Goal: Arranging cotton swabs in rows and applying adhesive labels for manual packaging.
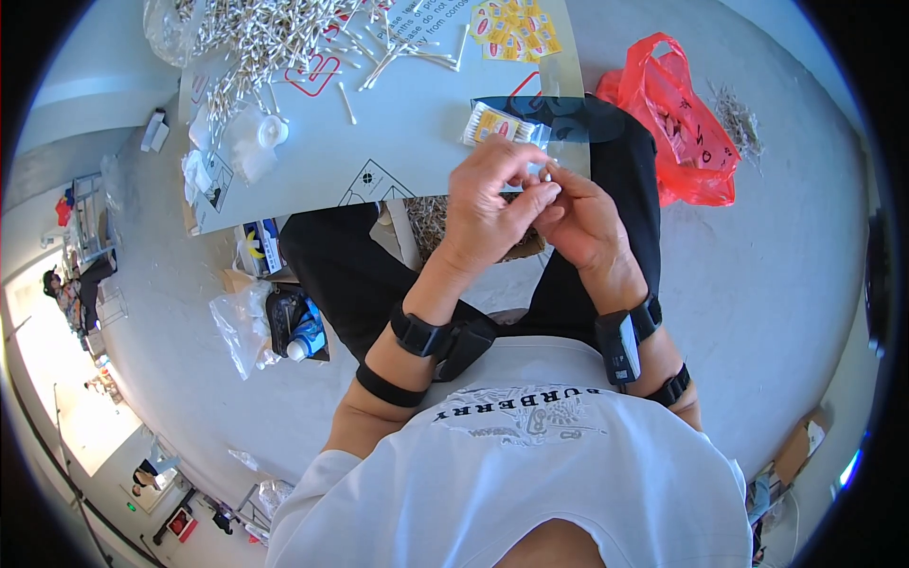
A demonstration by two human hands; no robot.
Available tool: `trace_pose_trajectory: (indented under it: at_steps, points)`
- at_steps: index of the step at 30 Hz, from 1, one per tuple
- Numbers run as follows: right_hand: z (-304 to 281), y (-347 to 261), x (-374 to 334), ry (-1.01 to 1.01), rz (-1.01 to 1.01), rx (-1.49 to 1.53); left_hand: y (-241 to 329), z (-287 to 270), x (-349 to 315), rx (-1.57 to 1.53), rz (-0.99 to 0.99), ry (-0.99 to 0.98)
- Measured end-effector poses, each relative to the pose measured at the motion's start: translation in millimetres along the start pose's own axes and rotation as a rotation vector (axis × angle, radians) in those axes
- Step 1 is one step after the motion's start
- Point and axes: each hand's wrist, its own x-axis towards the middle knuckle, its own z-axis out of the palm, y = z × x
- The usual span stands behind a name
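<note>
My left hand point(488, 204) and my right hand point(589, 216) meet over the near edge of the table, fingers pinched close together. Between the fingertips shows a small white tip point(547, 176), too small to name for sure. Just beyond my left fingers lies a clear bag of cotton swabs point(496, 124) with a yellow label; whether the fingers touch its clear end cannot be told. A large heap of loose cotton swabs point(260, 57) covers the far left of the table point(398, 142). Small yellow labels point(516, 28) lie in a group at the far right.
A red plastic bag point(663, 123) stands on the floor right of the table, with a pile of loose sticks point(737, 123) beside it. Between my knees is an open cardboard box point(402, 232) holding many swabs. Left of my leg sits a box with a blue-and-white bottle point(308, 333).
</note>
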Motion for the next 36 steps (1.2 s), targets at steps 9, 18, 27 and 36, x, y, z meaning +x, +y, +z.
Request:
trace_pose_trajectory:
  at_steps: [9, 18, 27, 36]
  points:
    - [-28, -32, -13, 0.3, -0.534, -1.186, -73, -18, -1, 0.41, -0.164, 0.082]
    - [-28, -34, -5, 0.338, -0.624, -1.599, -80, -12, 9, 0.452, -0.1, 0.048]
    - [-22, -33, -1, 0.342, -0.641, -1.657, -81, -12, 9, 0.503, -0.101, 0.047]
    - [-23, -31, 4, 0.288, -0.684, -1.621, -79, -11, 8, 0.527, -0.146, 0.02]
